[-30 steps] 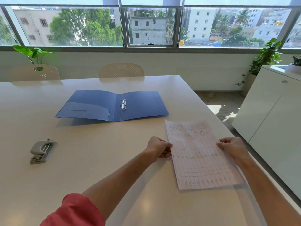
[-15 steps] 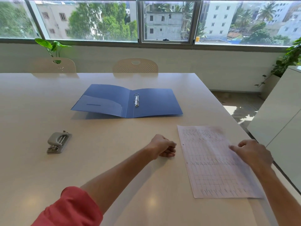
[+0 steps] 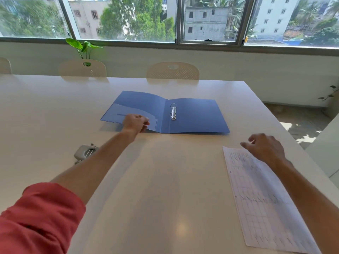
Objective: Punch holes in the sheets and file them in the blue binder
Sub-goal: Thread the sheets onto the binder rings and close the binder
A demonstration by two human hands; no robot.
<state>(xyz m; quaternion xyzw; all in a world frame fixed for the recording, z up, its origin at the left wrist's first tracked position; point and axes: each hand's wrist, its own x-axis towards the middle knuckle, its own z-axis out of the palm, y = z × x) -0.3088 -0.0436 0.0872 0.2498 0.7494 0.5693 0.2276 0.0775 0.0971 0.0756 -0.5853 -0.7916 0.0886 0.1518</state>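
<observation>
The blue binder (image 3: 194,116) lies open in the middle of the white table (image 3: 156,180), its metal rings (image 3: 173,111) upright at the spine. My left hand (image 3: 134,123) reaches to the near edge of the binder's left cover, thumb on top and fingers curled under the edge. A printed sheet (image 3: 264,198) with punched holes along its left side lies flat at the right. My right hand (image 3: 264,147) hovers over the sheet's far end with fingers apart, holding nothing. The grey hole punch (image 3: 83,152) sits at the left, partly hidden by my left forearm.
Two cream chairs (image 3: 172,71) stand at the table's far side, with a potted plant (image 3: 83,47) behind them under the windows. A white cabinet (image 3: 326,143) stands to the right of the table's right edge.
My left hand left the sheet and moved forward-left to the binder's left cover. My right hand let go of the sheet's right edge and now hovers above its far end.
</observation>
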